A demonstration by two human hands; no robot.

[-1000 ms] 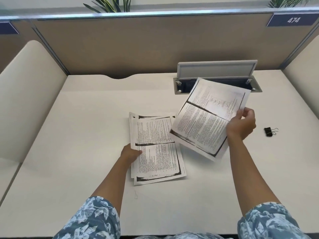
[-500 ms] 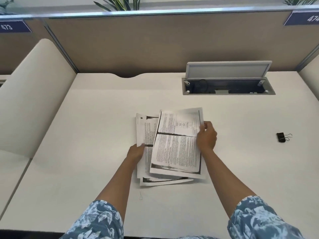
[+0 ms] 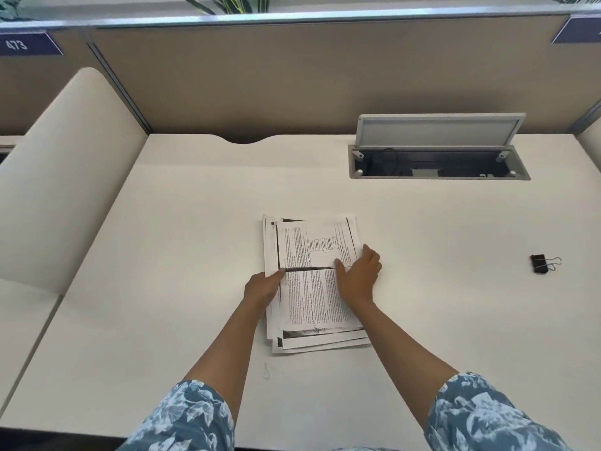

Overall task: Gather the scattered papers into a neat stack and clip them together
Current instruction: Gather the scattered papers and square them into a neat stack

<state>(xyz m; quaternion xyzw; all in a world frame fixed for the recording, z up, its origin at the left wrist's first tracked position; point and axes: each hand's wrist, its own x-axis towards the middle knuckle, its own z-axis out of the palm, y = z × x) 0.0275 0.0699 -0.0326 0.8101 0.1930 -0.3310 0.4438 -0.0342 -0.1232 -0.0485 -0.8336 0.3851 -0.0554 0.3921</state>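
Observation:
A loose pile of printed papers (image 3: 312, 288) lies in the middle of the white desk (image 3: 162, 288), its sheets slightly fanned at the left and bottom edges. My left hand (image 3: 261, 286) holds the pile's left edge, thumb on top. My right hand (image 3: 357, 275) grips the right edge, thumb resting on the top sheet. A black binder clip (image 3: 541, 263) lies alone on the desk far to the right, well away from both hands.
An open cable hatch (image 3: 437, 157) with a raised grey lid sits at the back right of the desk. Beige partition walls close the back and both sides. A small thin wire loop (image 3: 266, 372) lies near the pile's bottom left corner.
My right hand carried a sheet from the right, lowered it onto the pile and now holds the pile's right edge. My left hand stayed at the left edge. The camera view shifted left.

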